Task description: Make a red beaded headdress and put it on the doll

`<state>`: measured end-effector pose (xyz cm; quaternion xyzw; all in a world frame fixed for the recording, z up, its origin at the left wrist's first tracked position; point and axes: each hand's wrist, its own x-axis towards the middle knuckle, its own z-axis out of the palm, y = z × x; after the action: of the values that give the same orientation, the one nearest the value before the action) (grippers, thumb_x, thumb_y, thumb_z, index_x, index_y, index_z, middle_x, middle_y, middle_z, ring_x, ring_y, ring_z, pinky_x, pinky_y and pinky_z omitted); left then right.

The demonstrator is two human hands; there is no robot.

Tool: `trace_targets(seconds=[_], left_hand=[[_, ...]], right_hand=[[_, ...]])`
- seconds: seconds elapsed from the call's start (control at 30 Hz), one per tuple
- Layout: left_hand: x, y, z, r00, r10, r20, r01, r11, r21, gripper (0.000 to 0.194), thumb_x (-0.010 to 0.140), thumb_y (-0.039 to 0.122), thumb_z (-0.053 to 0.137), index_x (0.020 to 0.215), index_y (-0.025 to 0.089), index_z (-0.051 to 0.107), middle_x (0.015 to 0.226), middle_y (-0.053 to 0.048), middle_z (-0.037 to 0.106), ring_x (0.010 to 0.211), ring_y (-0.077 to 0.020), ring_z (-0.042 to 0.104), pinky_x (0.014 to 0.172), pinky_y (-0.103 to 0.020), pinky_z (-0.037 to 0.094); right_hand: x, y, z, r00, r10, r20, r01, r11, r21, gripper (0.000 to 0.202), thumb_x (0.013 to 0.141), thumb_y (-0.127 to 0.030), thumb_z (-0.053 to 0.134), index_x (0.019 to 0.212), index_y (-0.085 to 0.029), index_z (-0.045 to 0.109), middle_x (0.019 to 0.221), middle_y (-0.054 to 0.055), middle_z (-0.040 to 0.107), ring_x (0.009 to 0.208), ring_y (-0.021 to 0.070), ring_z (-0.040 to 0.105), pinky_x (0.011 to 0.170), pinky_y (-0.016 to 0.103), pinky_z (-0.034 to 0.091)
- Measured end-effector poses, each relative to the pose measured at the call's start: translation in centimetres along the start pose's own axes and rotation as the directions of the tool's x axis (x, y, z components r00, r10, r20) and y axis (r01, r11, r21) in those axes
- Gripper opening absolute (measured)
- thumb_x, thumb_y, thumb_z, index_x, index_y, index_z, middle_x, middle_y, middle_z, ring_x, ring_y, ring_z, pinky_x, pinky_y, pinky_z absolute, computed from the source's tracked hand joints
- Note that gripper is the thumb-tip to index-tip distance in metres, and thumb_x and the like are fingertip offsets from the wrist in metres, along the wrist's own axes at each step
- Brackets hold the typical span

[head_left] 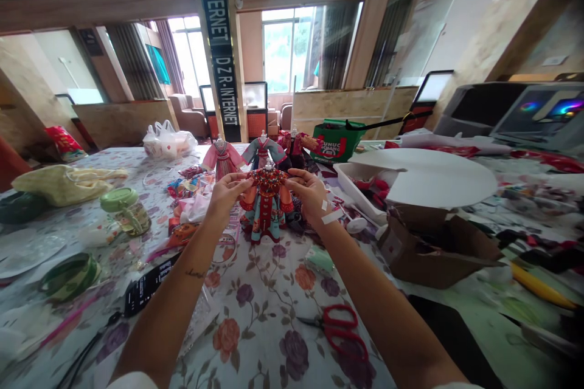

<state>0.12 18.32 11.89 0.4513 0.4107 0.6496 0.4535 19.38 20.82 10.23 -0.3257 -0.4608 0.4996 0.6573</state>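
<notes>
A small doll costume (267, 209) in red, orange and teal, with a beaded collar, stands upright in front of me. My left hand (228, 190) pinches the left edge of its collar between thumb and fingers. On the opposite side, my right hand (309, 190) grips the collar's right edge in the same way. Behind it stand a pink doll costume (222, 160), a grey-blue one (263, 151) with pink parts, and a dark red one (294, 146). Red-handled scissors (340, 331) lie on the floral tablecloth (260, 304) between my forearms.
To the right are a brown cardboard box (406, 258), a white tray (347, 179), a white round board (451, 179) and a green bag (340, 140). A green-lidded jar (128, 213), a green tape roll (70, 276) and a black card (148, 285) lie left.
</notes>
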Motion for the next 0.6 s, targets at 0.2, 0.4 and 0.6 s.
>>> trace_targets(seconds=[0.2, 0.4, 0.6], left_hand=[[0.1, -0.2, 0.4, 1.000, 0.000, 0.013, 0.000, 0.999, -0.033, 0.036, 0.051, 0.022, 0.082, 0.080, 0.015, 0.064, 0.067, 0.000, 0.068, 0.057, -0.0090, 0.061, 0.052, -0.017, 0.043], [-0.2, 0.0, 0.0, 0.994, 0.078, -0.081, -0.081, 0.996, -0.036, 0.026, 0.056, 0.024, 0.078, 0.077, 0.014, 0.064, 0.065, -0.001, 0.066, 0.053, -0.0091, 0.059, 0.050, -0.018, 0.042], [-4.2, 3.3, 1.7, 0.886, 0.364, -0.287, -0.414, 0.901, -0.133, 0.018, 0.081, 0.032, 0.055, 0.068, 0.020, 0.058, 0.050, 0.006, 0.051, 0.045, -0.0059, 0.047, 0.051, -0.017, 0.039]], right_hand=[[-0.3, 0.1, 0.1, 1.000, -0.001, 0.005, 0.001, 1.000, 0.001, 0.038, 0.052, -0.029, 0.082, 0.086, -0.020, 0.066, 0.063, -0.003, 0.065, 0.056, 0.0109, 0.057, 0.051, 0.022, 0.038], [0.0, -0.2, -0.1, 0.998, 0.005, -0.056, -0.004, 1.000, 0.027, 0.027, 0.058, -0.029, 0.076, 0.082, -0.019, 0.066, 0.066, -0.002, 0.064, 0.055, 0.0103, 0.055, 0.049, 0.022, 0.037], [-7.0, -3.2, 1.3, 0.999, -0.037, -0.028, 0.039, 0.994, 0.105, 0.021, 0.079, -0.039, 0.059, 0.065, -0.023, 0.059, 0.060, -0.002, 0.056, 0.056, 0.0120, 0.052, 0.052, 0.024, 0.044]])
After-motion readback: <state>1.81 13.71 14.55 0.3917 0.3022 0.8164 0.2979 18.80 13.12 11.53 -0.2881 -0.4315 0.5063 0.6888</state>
